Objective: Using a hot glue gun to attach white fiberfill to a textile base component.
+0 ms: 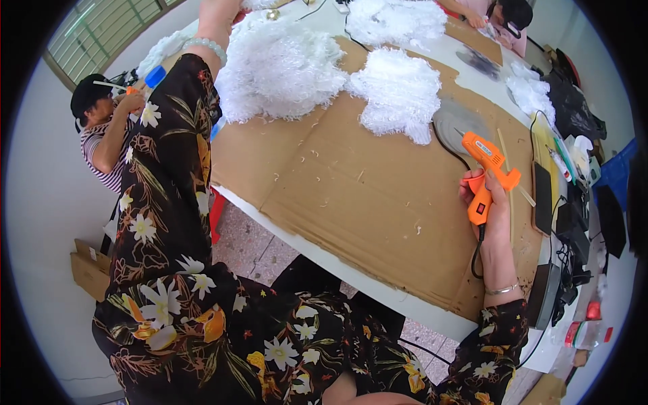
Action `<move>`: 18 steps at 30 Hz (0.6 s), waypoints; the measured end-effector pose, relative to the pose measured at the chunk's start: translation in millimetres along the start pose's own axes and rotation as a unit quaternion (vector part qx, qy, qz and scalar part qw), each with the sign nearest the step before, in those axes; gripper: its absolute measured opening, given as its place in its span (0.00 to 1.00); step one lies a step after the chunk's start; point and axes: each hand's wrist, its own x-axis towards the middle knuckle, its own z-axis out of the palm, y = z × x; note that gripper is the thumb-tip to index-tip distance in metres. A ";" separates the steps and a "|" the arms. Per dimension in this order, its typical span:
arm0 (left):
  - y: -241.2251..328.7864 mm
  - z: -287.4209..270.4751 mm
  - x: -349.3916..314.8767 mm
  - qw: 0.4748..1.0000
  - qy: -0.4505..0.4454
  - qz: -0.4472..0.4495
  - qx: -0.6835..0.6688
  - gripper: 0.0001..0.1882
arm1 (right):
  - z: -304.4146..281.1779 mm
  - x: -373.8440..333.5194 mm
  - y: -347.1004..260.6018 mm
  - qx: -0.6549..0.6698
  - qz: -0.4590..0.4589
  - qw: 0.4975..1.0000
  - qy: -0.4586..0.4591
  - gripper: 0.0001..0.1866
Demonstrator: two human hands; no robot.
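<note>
My right hand point(496, 192) is wrapped round the handle of an orange hot glue gun point(487, 154), over the right part of a cardboard sheet. The gun's nozzle points up and left, near a clear round plate-like piece point(460, 120); its black cord runs down past my wrist. My left hand point(219, 17) reaches far out to the top edge, beyond a beaded bracelet; its fingers are cut off or hidden, so their grip does not show. Beside that arm lies a large heap of white shredded, fringe-like material point(280, 71). A smaller white fringed piece point(397, 91) sits to its right.
Brown cardboard point(337, 182) covers much of the white table, with small glue scraps on it. A phone point(542, 199), a glue stick point(525, 196), cords, black adapters and a plastic bottle point(582, 334) line the right edge. Co-workers sit at left point(104, 131) and far right point(516, 20).
</note>
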 end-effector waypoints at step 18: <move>-28.0 106.1 39.7 0.772 0.294 0.151 0.543 0.14 | -1.1 -3.6 2.4 -0.013 -0.001 1.000 0.016 0.15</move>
